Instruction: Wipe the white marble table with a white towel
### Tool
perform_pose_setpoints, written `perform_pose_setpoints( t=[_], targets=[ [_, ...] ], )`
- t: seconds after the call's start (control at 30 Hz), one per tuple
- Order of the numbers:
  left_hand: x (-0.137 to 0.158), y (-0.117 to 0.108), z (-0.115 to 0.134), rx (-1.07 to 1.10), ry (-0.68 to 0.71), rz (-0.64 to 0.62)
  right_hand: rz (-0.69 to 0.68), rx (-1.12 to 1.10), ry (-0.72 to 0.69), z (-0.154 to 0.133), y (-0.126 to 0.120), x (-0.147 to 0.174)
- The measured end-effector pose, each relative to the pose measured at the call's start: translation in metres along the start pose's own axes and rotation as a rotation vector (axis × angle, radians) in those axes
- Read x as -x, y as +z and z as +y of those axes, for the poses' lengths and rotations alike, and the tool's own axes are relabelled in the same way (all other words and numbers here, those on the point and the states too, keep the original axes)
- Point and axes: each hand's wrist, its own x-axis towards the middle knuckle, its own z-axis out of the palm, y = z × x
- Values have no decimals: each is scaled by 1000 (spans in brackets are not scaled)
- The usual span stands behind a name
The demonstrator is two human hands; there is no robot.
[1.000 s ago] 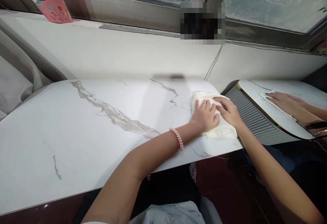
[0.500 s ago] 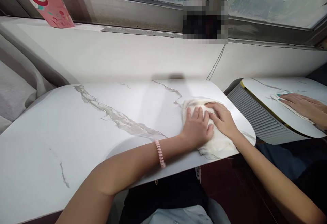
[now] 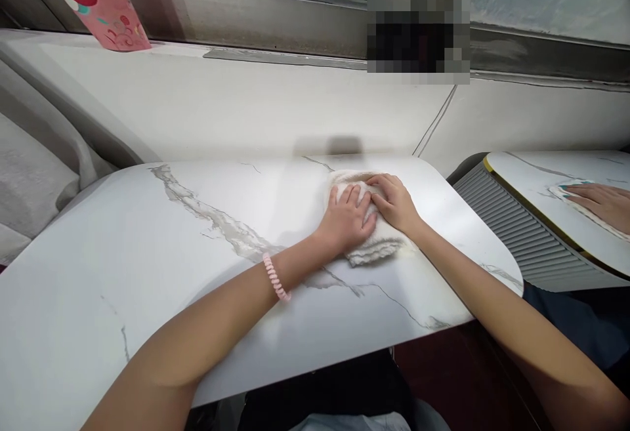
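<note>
A white cloth (image 3: 377,247) lies bunched on the white marble-patterned tabletop (image 3: 207,326), right of its middle. My left hand (image 3: 347,221) presses down on the cloth, palm down, with its fingers stretched out and spread. Close beside it, my right hand (image 3: 396,205) grips the cloth's far right part with bent fingers, some of its fingertips hidden in the folds. A pink coiled band (image 3: 275,278) circles my left wrist.
To the right, another person's hand (image 3: 603,201) rests on a cloth on a second table with a ribbed side (image 3: 531,227). A white wall (image 3: 270,103) and a window sill with a pink patterned item (image 3: 115,14) are behind. Grey fabric (image 3: 34,155) hangs at left.
Both my hands have moved left and slightly away from me, sliding the cloth away from the table's near right edge. The cloth is more bunched. The camera view has shifted slightly.
</note>
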Motion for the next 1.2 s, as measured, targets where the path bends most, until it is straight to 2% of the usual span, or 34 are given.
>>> perform_pose_setpoints(
  t=[0.33,0.63,0.83,1.2],
  targets=[
    [-35,-10,-62,16,-69,20,35,-13,63,8,45,-69],
    [-29,-18,-95,-30,-154,42,9,11,11,-14,77,-100],
    [-14,-18,-91,-80,-185,91,14,-37,-69,-19,83,-90],
    [40,-16,-58,-165,-158,127,-77,-32,-131,-52,62,-41]
  ],
)
